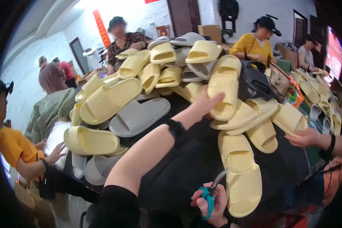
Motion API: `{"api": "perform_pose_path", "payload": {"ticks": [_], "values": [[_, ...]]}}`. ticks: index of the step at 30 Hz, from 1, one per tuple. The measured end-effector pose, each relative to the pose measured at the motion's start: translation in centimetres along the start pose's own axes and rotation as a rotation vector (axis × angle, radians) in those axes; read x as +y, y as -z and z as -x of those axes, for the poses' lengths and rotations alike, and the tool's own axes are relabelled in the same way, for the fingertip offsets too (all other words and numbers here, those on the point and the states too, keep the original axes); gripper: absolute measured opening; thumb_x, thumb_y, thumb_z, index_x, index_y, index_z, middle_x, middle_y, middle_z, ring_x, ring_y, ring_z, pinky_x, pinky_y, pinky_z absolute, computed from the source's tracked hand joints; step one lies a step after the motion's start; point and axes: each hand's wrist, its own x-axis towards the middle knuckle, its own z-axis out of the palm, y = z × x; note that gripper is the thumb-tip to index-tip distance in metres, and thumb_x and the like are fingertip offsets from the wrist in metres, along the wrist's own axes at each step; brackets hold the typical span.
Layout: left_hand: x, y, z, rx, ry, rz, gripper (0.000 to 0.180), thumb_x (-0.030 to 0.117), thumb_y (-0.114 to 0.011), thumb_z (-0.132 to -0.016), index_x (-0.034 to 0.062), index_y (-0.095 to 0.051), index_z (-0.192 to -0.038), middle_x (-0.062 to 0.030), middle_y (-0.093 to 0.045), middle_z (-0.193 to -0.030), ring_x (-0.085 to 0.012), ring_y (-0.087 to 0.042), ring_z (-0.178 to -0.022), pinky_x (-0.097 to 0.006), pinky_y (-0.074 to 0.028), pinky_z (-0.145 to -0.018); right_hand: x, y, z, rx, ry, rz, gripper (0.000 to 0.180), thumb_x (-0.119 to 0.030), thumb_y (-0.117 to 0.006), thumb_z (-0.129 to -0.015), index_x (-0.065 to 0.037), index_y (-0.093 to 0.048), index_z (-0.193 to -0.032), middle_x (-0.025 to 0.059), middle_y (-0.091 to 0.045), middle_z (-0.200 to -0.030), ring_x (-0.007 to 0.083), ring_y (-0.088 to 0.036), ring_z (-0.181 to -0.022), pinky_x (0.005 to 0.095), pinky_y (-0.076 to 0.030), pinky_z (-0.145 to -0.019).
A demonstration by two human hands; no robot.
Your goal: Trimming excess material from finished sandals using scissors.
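Observation:
My left hand (206, 102) reaches out over the black table and grips a pale yellow slipper (225, 85) by its side, thumb on top. It appears to be a pair, one slipper overlapping the other. Low in the picture, my right hand (216, 207) is closed round the teal handles of scissors (208, 198), whose blades point up and to the right. The blade tips come close to a yellow pair of slippers (244, 182) lying on the table. Under the held pair, more yellow slippers (239, 116) overlap one another.
Yellow slippers (112, 100) and grey slippers (140, 117) heap on the table (167, 167) to the left and ahead. From the right, another person's hand (302, 137) holds a yellow slipper (290, 118). A dark bag (254, 81) lies beyond. A co-worker in orange (19, 146) stands left.

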Motion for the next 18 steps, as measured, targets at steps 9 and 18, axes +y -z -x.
{"api": "perform_pose_path", "payload": {"ticks": [9,18], "values": [[2.9,2.0,3.8,-0.048,0.066,-0.146,0.069,0.044,-0.054,-0.090,-0.0014,-0.027,-0.136,-0.0201,-0.054,-0.114,-0.0231,-0.056,-0.093,-0.031,-0.049,-0.070,0.4,-1.0,-0.3,0.110,-0.021,0.108,0.049,-0.025,-0.067,-0.083,-0.003,-0.038,-0.115,0.0117,-0.059,-0.077,0.0147,-0.058,-0.059,0.0253,-0.049,-0.053],[7.2,14.6,8.8,0.328,-0.384,-0.726,0.041,0.029,-0.057,-0.085,-0.0064,-0.059,-0.105,-0.0183,-0.066,-0.083,-0.0261,-0.065,-0.078,-0.034,-0.050,-0.070,0.3,-0.7,-0.2,0.085,-0.009,0.130,0.040,-0.017,-0.062,-0.085,-0.003,-0.040,-0.115,0.0091,-0.060,-0.079,0.0121,-0.060,-0.060,0.0226,-0.050,-0.053]]}}
